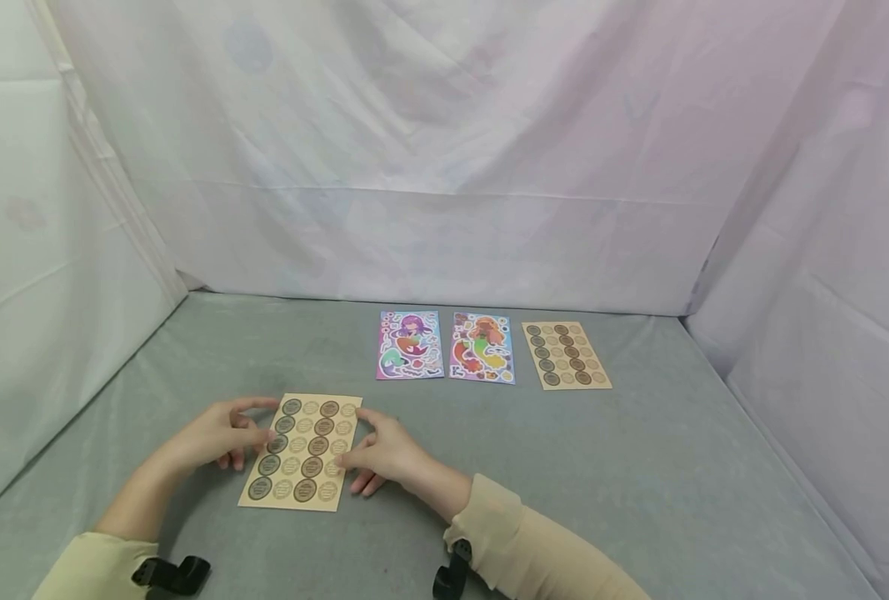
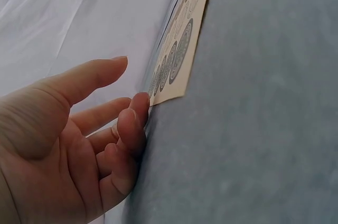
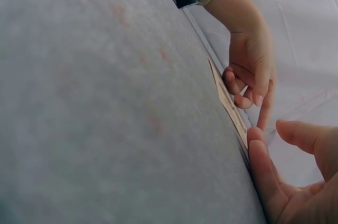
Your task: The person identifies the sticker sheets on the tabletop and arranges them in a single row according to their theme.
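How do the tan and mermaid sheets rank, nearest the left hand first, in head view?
1. Front tan sheet, at left hand.
2. Purple-haired mermaid sheet, back row's left.
3. Orange-haired mermaid sheet, row's middle.
4. Back tan sheet, row's right.

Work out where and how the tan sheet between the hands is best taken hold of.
Probably by both long side edges: left hand from the left, right hand from the right. The tan sheet lies flat and looks thin, so its edges seem the likeliest pinch.

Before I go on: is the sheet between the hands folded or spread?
Spread, not folded: the head view shows all four corners of the sheet and no crease.
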Motion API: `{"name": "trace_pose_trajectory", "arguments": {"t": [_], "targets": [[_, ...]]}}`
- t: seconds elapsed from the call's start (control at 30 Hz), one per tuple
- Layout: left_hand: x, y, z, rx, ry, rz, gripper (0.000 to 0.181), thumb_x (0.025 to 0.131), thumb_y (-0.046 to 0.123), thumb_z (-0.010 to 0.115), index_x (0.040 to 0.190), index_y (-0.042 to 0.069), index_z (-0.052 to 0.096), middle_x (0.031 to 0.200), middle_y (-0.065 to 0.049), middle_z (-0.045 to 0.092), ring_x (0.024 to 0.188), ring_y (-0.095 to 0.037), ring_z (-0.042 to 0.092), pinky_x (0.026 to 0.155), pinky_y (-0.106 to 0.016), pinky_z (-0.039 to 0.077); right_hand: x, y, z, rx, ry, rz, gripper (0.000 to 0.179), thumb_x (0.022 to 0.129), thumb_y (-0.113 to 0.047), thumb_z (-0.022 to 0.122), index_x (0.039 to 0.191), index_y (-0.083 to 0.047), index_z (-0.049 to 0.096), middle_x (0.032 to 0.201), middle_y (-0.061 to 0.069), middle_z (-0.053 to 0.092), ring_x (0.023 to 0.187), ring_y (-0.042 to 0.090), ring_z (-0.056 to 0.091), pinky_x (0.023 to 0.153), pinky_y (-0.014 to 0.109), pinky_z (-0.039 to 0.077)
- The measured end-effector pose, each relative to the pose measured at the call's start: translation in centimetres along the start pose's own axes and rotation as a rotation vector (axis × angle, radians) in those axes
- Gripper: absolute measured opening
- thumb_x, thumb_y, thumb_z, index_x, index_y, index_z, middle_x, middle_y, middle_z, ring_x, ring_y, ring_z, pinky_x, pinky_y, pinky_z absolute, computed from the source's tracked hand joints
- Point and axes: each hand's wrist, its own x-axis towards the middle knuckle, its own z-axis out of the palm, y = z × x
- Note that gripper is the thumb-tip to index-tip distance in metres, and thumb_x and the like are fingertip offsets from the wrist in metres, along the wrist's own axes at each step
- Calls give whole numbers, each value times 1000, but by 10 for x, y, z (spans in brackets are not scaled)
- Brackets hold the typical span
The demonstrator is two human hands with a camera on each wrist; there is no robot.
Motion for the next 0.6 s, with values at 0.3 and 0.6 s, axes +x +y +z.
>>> {"name": "trace_pose_trajectory", "arguments": {"t": [0.3, 0.6], "targets": [[2, 6, -5, -11, 26, 1, 71, 85, 20, 71, 143, -3, 37, 78, -9, 64, 56, -24, 58, 46, -31, 47, -1, -4, -3, -33, 8, -29, 80, 83, -10, 74, 149, -5, 30, 75, 8, 66, 51, 20, 63, 43, 31, 52], [4, 13, -5, 2, 49, -4, 70, 89, 27, 68, 145, 0, 35, 85, -10, 66, 59, -22, 57, 48, -31, 46, 0, -3, -5, -61, 32, -71, 81, 82, -11, 75, 148, -3, 30, 73, 5, 67, 53, 20, 63, 42, 30, 51]]}}
